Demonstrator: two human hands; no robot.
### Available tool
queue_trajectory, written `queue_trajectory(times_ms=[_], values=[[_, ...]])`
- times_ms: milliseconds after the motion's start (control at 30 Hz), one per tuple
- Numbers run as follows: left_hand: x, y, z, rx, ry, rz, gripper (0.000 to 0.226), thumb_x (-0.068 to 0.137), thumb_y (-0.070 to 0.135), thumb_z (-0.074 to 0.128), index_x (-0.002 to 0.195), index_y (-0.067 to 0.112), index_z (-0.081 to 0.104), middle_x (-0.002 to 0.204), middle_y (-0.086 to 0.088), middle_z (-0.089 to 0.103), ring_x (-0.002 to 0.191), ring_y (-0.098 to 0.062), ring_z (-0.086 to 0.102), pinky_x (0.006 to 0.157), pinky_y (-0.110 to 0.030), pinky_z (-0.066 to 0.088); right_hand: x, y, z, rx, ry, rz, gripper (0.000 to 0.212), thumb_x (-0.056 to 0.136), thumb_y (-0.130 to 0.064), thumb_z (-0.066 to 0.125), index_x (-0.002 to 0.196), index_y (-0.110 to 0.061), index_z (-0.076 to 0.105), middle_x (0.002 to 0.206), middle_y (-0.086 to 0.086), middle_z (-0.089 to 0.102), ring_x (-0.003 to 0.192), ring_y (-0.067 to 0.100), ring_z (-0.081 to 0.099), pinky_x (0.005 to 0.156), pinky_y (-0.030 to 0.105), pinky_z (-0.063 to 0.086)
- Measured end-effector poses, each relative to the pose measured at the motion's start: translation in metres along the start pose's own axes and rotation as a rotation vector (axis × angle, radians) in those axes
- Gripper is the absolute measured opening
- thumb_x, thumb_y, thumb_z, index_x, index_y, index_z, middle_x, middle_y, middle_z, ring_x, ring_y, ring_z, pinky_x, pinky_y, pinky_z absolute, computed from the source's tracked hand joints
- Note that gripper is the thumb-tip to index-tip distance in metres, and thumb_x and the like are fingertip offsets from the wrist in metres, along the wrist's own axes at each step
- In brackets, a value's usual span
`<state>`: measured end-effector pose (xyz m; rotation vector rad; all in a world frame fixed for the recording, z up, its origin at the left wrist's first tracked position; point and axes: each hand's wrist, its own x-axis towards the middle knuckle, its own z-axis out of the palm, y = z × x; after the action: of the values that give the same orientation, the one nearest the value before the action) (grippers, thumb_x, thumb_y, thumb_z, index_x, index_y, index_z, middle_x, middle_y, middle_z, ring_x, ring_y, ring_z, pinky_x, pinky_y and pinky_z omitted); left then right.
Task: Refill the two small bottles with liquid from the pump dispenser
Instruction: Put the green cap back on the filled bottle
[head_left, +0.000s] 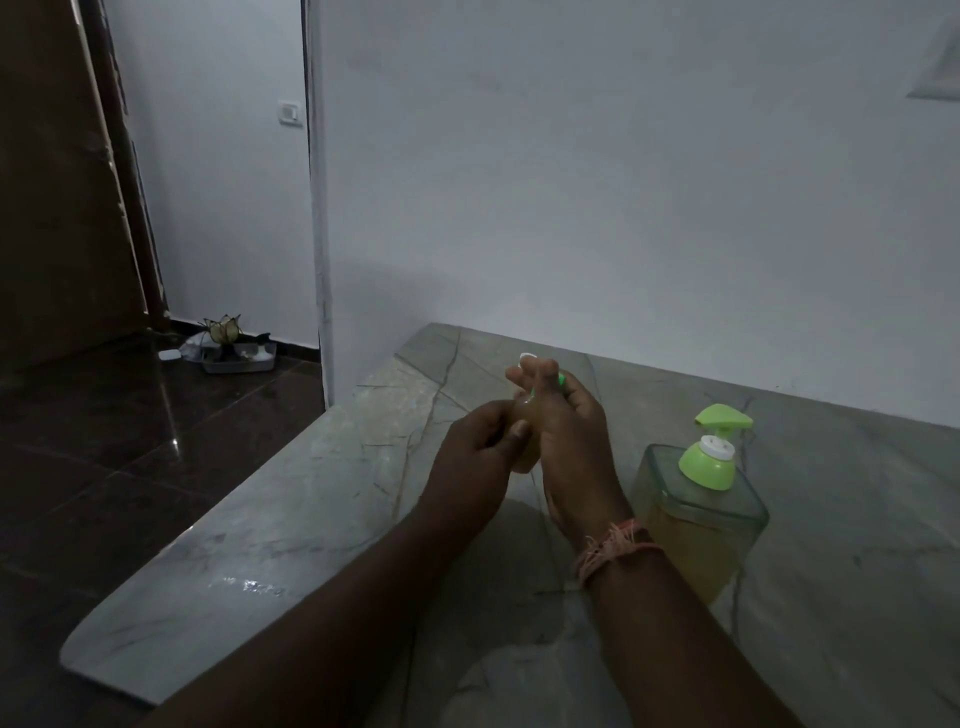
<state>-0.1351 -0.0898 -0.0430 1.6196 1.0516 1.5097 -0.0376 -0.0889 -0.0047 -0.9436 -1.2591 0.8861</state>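
Both hands grasp one small bottle, upright between left hand and right hand; the pump dispenser stands just right.

No text, label, brand or number can be read anywhere; the clear square pump dispenser shows no legible label.

Pale grey-green marble tabletop, crossed by thin dark veins. Pump dispenser: clear greenish body, amber-yellow liquid inside, lime-green pump head over a white collar. Small bottle in the hands: yellowish and translucent, probably, in this dim light; white and bright-green bits at its top. Pinkish-orange thread band round the right wrist. Bluish-white wall. Glossy dark brown floor.
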Motion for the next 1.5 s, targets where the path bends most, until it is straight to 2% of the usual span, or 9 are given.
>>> queue_trajectory(times_ms=[167,367,467,800,900,1067,1233,1367,1500], values=[[0.002,-0.001,-0.002,-0.096,-0.053,-0.079,0.028,0.106,0.010,0.042,0.122,-0.003,0.060,0.111,-0.024,0.067,0.102,-0.037,0.065,0.089,-0.048,0.056,-0.001,0.001,-0.001,-0.012,-0.049,-0.023,0.031,0.096,-0.049,0.042,0.105,-0.032,0.067,0.111,-0.015,0.068,0.106,0.010,0.062,0.077,0.043,0.058],[0.002,-0.004,-0.001,0.059,0.031,0.020,0.018,0.098,0.009,0.060,0.110,0.008,0.073,0.094,-0.008,0.076,0.086,-0.020,0.072,0.080,-0.036,0.060,0.002,0.008,0.000,-0.091,0.100,-0.035,0.029,0.097,-0.042,0.047,0.090,-0.024,0.069,0.093,-0.008,0.071,0.086,0.008,0.067,0.056,0.020,0.053],[0.001,-0.005,0.000,0.174,0.065,0.075,0.016,0.095,0.012,0.066,0.104,0.018,0.076,0.086,0.000,0.077,0.077,-0.013,0.073,0.077,-0.040,0.061,0.003,0.012,0.003,-0.134,0.181,-0.030,0.031,0.097,-0.042,0.047,0.091,-0.020,0.068,0.092,-0.003,0.070,0.085,0.014,0.066,0.063,0.030,0.055],[-0.007,-0.004,0.007,0.357,0.137,0.126,0.015,0.096,0.018,0.063,0.100,0.022,0.077,0.073,0.005,0.074,0.063,-0.009,0.068,0.062,-0.036,0.059,0.005,0.020,0.012,-0.257,0.356,-0.039,0.032,0.097,-0.042,0.044,0.084,-0.023,0.066,0.084,-0.007,0.067,0.079,0.009,0.062,0.073,0.033,0.052],[-0.005,-0.004,0.004,0.289,0.139,0.070,0.015,0.094,0.017,0.066,0.103,0.020,0.078,0.081,0.005,0.076,0.071,-0.006,0.070,0.068,-0.031,0.060,0.007,0.018,0.006,-0.195,0.219,0.039,0.032,0.095,-0.046,0.048,0.090,-0.021,0.067,0.087,-0.006,0.070,0.080,0.012,0.066,0.066,0.029,0.054],[-0.001,-0.003,0.000,0.165,0.112,-0.023,0.020,0.091,0.018,0.071,0.110,0.015,0.077,0.091,0.002,0.078,0.079,-0.005,0.073,0.074,-0.027,0.059,0.011,0.010,-0.003,-0.190,0.066,0.145,0.031,0.094,-0.044,0.052,0.099,-0.018,0.066,0.092,0.003,0.070,0.085,0.019,0.067,0.075,0.039,0.058],[0.002,-0.001,0.000,0.112,0.142,-0.063,0.035,0.090,0.023,0.072,0.123,0.010,0.070,0.113,-0.005,0.076,0.097,-0.013,0.072,0.088,-0.037,0.059,0.019,0.000,0.000,-0.271,0.149,0.120,0.017,0.093,-0.036,0.057,0.096,-0.020,0.061,0.089,0.000,0.064,0.080,0.013,0.060,0.065,0.030,0.051],[0.003,-0.004,-0.001,0.089,0.207,-0.093,0.039,0.093,0.020,0.071,0.130,0.010,0.065,0.124,-0.005,0.071,0.102,-0.006,0.064,0.086,-0.018,0.048,0.039,-0.005,0.006,-0.269,0.283,0.140,0.019,0.091,-0.029,0.062,0.100,-0.012,0.064,0.091,0.004,0.064,0.080,0.016,0.059,0.068,0.030,0.047],[0.004,-0.007,-0.001,0.104,0.245,-0.111,0.034,0.097,0.015,0.065,0.130,0.010,0.064,0.124,-0.007,0.071,0.103,-0.007,0.064,0.090,-0.022,0.050,0.069,-0.006,0.011,-0.381,0.405,0.136,0.022,0.085,-0.020,0.070,0.101,-0.004,0.070,0.095,0.009,0.069,0.081,0.021,0.062,0.075,0.030,0.050]])
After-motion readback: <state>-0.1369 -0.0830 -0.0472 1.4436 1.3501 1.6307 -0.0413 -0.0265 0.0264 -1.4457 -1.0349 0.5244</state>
